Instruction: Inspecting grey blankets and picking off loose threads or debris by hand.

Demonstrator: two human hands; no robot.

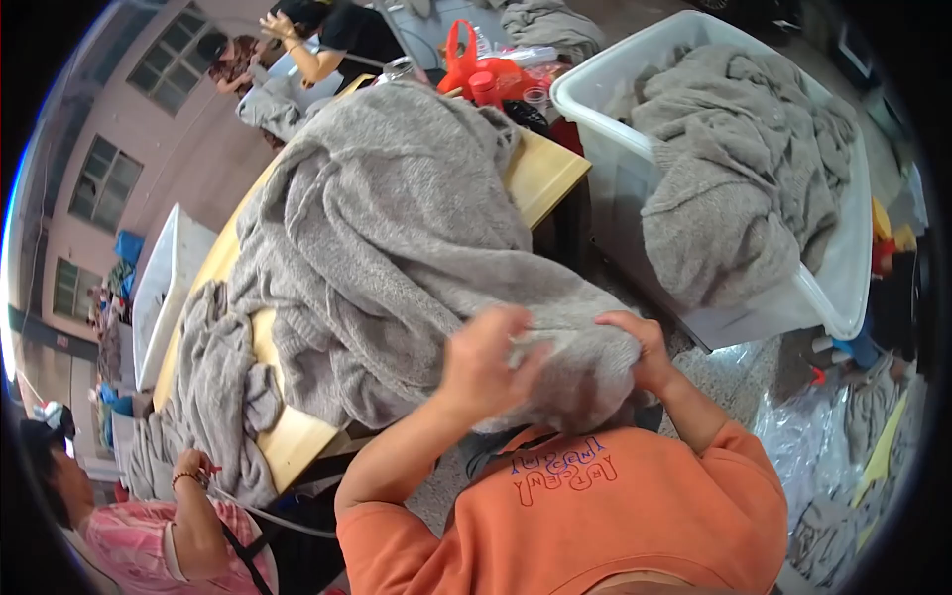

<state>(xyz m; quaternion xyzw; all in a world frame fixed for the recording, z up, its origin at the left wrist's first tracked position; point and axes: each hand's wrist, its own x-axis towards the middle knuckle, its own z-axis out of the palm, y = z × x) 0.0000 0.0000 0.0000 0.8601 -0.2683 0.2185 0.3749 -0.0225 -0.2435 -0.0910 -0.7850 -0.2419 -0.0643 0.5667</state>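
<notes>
On wooden table (548, 177), fuzzy knit (397, 228), right hand (647, 355) pinching it, left hand (484, 365), grip unclear

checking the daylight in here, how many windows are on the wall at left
3: the upper window, the middle window and the lowest window, in a slanting row along the pink wall; more may be hidden.

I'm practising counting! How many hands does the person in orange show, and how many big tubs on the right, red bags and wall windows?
Bare left hand and bare right hand: 2
Large white plastic tub: 1
Red plastic bag: 1
Dark rectangular windows: 3
Total: 7
</notes>
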